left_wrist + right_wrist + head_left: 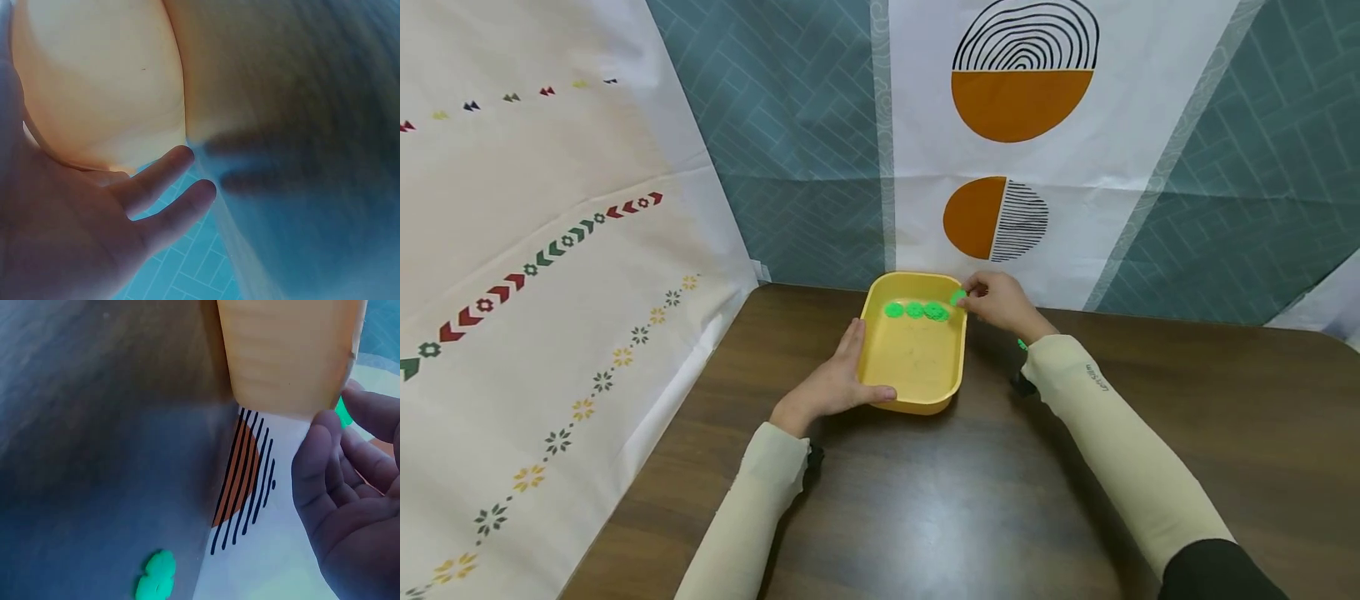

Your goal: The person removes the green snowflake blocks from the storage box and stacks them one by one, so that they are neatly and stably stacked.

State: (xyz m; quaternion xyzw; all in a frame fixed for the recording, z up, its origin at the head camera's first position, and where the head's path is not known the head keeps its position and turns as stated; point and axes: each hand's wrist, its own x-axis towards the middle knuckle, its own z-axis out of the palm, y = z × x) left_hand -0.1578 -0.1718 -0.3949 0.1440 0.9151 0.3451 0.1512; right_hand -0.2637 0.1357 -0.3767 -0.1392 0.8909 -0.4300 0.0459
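A yellow plastic tub (pixel 917 358) stands on the table near the wall. Inside, a short row of green scalloped discs (pixel 914 310) lies toward its far end, some overlapping at the right. At the far right corner my right hand (pixel 1002 302) pinches another green disc (pixel 958 297) by the rim; in the right wrist view the fingers mostly cover this disc (pixel 344 414). My left hand (pixel 831 383) rests against the tub's left side, fingers extended along the outer wall and thumb across the near left corner. The left wrist view shows two straight fingers (pixel 175 212) beside the tub.
Another green piece (pixel 156 578) lies on the table to the right of the tub, partly hidden by the right wrist in the head view. Behind the dark wooden table (pixel 910 500) hangs a patterned cloth (pixel 805 125), and a white printed cloth (pixel 587 292) is at the left.
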